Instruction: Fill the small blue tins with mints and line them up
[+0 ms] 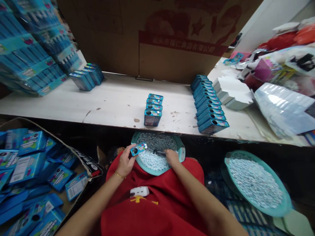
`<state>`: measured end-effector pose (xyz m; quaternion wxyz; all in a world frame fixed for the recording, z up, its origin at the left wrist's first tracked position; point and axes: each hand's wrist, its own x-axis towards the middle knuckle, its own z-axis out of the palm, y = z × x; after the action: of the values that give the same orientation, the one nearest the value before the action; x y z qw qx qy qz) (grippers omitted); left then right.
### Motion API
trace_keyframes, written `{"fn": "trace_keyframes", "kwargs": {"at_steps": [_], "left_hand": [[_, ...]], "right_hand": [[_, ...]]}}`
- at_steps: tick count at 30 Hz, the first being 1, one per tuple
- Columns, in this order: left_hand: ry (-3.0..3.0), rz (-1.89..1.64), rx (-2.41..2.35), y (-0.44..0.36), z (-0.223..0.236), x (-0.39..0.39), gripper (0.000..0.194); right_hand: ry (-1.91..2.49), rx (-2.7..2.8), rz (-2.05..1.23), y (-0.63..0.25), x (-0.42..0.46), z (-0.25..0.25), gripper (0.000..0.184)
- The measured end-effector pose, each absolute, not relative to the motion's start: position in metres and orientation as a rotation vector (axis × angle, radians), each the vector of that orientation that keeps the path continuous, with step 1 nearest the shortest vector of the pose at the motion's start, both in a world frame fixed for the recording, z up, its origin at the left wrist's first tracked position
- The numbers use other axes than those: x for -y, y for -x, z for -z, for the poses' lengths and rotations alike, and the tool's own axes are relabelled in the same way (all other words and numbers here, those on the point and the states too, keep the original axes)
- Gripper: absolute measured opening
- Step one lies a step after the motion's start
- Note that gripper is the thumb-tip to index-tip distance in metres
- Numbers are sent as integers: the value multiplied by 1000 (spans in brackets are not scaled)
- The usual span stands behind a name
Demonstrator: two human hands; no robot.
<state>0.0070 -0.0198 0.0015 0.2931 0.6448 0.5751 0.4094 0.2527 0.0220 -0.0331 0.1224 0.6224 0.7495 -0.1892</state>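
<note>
My left hand [126, 162] is closed around a small blue box [138, 149], tilted, with a dark round spot and a white bit at its top end. The box is over the left side of a turquoise basin [182, 154] on my lap, full of small white and pale blue pellets [156, 160]. Over the basin's right side, my right hand [172, 158] grips the handle of a dark scoop-like tool [160, 152]. Its far end is at the pellets, too small to make out. Four-sided blue boxes [152, 118] stand in a short row on the white table just ahead.
A longer row of blue boxes [209, 108] stands right, beside white cards [233, 91]. A large cardboard carton [118, 42] blocks the back. Wrapped box stacks [31, 55] rise left. An open carton [73, 149] holds loose boxes. Another pellet basin [286, 200] is right.
</note>
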Motion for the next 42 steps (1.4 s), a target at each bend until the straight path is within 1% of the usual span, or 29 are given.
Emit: {"fn": "trace_keyframes", "kwargs": {"at_steps": [4, 7, 10, 12, 14, 16, 19, 21, 22, 24, 28, 31, 37, 42], "left_hand": [[-1698, -1090, -1590, -2, -4, 22, 35], [-1689, -1081, -1626, 4, -3, 21, 36], [-1689, -1078, -1645, 5, 1, 19, 36], [-1701, -1085, -1636, 0, 3, 15, 34], [-1717, -1085, -1603, -7, 5, 12, 33], [-1741, -1067, -1551, -16, 6, 10, 33], [-1784, -1036, -1514, -28, 4, 8, 35], [-1822, -1016, -1516, -33, 3, 8, 37], [-1843, -1008, -1517, -34, 3, 8, 37], [-1882, -1003, -1518, -35, 2, 9, 38], [-1893, -1012, -1540, -29, -1, 11, 37], [-1887, -1034, -1560, -23, -8, 13, 37], [-2072, -1000, -1505, -16, -13, 13, 41], [-2081, -971, -1621, -8, -16, 14, 37]], "right_hand": [[-1900, -2240, 836, -222, -22, 62, 38], [-1922, -2259, 1018, -232, -26, 60, 34], [-1932, -2226, 1288, -257, -27, 37, 35], [-1946, -2177, 1529, -270, -26, 11, 36], [-1938, -2195, 1650, -276, -26, -19, 37], [-1890, -2332, 1521, -273, -26, -49, 36], [-1782, -2504, 1020, -253, -25, -90, 35], [-1693, -2500, 659, -233, -22, -112, 33], [-1652, -2478, 519, -223, -20, -121, 31], [-1568, -2446, 349, -205, -15, -136, 29], [-1472, -2459, 256, -194, -8, -152, 30], [-1565, -2396, 251, -214, -10, -152, 32], [-1795, -2202, 302, -269, -13, -113, 37], [-1892, -2114, 388, -283, -6, -85, 36]]}}
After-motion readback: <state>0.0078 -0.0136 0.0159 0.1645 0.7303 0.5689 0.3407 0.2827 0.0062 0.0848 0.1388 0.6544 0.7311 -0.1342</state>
